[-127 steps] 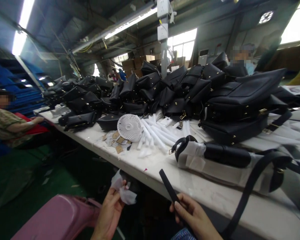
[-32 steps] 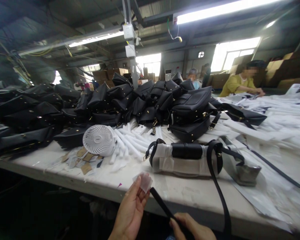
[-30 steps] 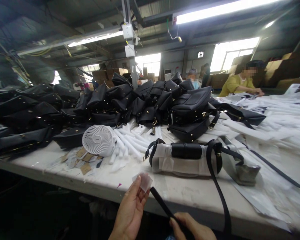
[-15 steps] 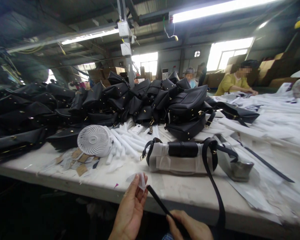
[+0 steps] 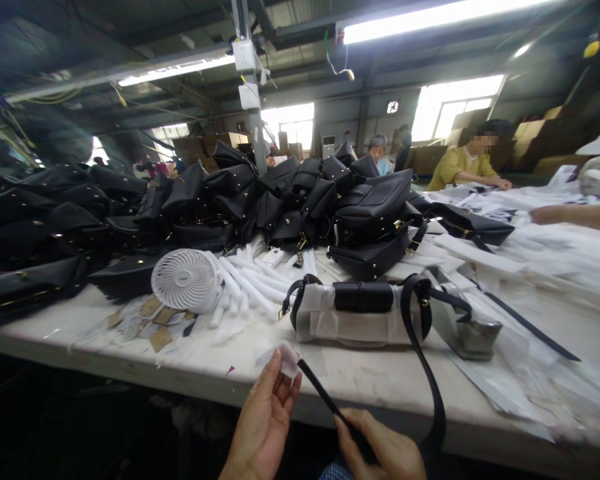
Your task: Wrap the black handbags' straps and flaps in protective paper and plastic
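Observation:
My left hand (image 5: 263, 427) pinches a small piece of white tissue paper (image 5: 286, 358) right at the free tip of a black bag strap (image 5: 325, 400). My right hand (image 5: 380, 450) grips that strap lower down, near the bottom edge of the view. The strap loops up over the table edge to a black handbag (image 5: 363, 310) partly wrapped in white paper, lying on the white table (image 5: 360, 380) in front of me.
A small white fan (image 5: 185, 280) stands left of the wrapped bag, beside white paper rolls (image 5: 250, 283) and brown tags (image 5: 155, 320). A long heap of black handbags (image 5: 230, 200) fills the back. A person in yellow (image 5: 467, 163) and another's forearm (image 5: 575, 215) are at right.
Since four seconds ago my view has swung right and my left hand has brought the tissue up to the strap tip. In the last second a forearm has come in at the right.

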### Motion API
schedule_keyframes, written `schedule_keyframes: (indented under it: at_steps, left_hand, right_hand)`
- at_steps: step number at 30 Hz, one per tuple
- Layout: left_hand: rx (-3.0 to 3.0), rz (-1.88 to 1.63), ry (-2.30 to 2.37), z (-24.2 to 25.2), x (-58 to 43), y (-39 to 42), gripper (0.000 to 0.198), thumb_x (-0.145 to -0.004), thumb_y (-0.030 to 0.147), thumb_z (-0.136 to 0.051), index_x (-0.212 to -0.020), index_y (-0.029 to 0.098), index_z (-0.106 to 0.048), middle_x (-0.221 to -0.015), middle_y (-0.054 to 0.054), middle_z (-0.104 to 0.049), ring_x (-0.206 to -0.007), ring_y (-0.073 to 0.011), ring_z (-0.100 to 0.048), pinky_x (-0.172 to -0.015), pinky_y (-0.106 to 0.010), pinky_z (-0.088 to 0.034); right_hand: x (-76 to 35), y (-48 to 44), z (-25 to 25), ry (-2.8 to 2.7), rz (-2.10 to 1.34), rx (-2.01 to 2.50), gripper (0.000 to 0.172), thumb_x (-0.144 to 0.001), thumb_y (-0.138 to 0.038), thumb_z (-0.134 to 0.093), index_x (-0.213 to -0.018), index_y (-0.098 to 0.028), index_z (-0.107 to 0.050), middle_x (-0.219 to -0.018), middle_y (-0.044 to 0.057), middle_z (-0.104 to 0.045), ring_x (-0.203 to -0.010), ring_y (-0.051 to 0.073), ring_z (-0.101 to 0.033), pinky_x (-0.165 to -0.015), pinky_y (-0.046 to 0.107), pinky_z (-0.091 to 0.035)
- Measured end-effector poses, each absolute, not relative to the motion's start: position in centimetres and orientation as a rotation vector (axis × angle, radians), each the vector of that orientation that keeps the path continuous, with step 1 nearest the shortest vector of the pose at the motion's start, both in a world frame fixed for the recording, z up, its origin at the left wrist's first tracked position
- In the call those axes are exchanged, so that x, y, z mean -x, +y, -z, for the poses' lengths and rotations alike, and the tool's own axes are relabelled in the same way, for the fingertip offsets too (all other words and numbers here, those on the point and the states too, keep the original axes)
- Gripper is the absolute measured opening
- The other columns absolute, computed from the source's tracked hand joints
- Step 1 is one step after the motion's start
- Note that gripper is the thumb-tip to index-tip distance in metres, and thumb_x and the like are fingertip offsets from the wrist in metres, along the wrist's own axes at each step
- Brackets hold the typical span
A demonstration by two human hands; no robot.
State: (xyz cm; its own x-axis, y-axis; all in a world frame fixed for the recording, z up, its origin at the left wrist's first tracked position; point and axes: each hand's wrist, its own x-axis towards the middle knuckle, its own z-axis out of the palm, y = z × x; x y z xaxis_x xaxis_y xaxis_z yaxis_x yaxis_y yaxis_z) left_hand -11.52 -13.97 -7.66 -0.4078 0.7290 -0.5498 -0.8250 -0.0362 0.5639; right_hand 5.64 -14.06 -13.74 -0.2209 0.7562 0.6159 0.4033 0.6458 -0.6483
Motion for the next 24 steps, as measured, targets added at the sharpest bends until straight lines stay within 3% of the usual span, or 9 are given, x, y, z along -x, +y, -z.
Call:
schedule_keyframes:
  at_steps: [8, 14, 21, 24]
  left_hand:
    - [0.121, -1.708, 1.048, 7.7, 11.0, -13.9, 0.016, -0.089, 0.008, -0.061, -0.099, 0.017, -0.069, -0.097, -0.007, -0.077, -0.082, -0.0173, -0.074, -0.073, -0.032, -0.062]
    - [-0.114, -1.665, 1.034, 8.2, 10.6, -14.3, 0.012, -0.083, 0.014, -0.071, -0.094, 0.016, -0.074, -0.094, -0.008, -0.077, -0.081, -0.016, -0.072, -0.072, -0.025, -0.059]
    - [-0.536, -1.552, 1.075, 7.5, 9.1, -14.3, 0.028, -0.071, 0.035, -0.083, -0.09, 0.015, -0.077, -0.08, -0.004, -0.075, -0.073, -0.0135, -0.067, -0.068, -0.019, -0.054]
    - [-0.606, -1.613, 1.096, 5.4, 10.0, -13.6, 0.032, -0.069, 0.035, -0.084, -0.093, 0.016, -0.078, -0.084, -0.005, -0.077, -0.079, -0.0148, -0.069, -0.073, -0.019, -0.055]
  right_hand:
    - [-5.8, -13.9, 14.0, -1.854, -0.47, 0.916, 0.009, -0.089, -0.023, -0.061, -0.09, -0.022, -0.07, -0.077, 0.002, -0.076, -0.066, 0.016, -0.073, -0.065, 0.018, -0.052]
    - [-5.8, -13.5, 12.6, -1.87, -0.945, 1.03, 0.023, -0.092, -0.038, -0.056, -0.081, -0.022, -0.068, -0.066, 0.0, -0.071, -0.054, 0.015, -0.068, -0.054, 0.018, -0.049]
    - [-4.6, -11.3, 8.3, -1.705, -1.378, 0.994, 0.021, -0.091, -0.04, -0.057, -0.1, -0.023, -0.051, -0.073, 0.0, -0.074, -0.046, 0.014, -0.064, -0.048, 0.021, -0.046]
    - [-5.0, -10.3, 6.1, -1.75, -1.395, 0.866, 0.022, -0.09, -0.034, -0.058, -0.106, -0.023, -0.048, -0.078, 0.0, -0.074, -0.062, 0.016, -0.069, -0.059, 0.023, -0.05]
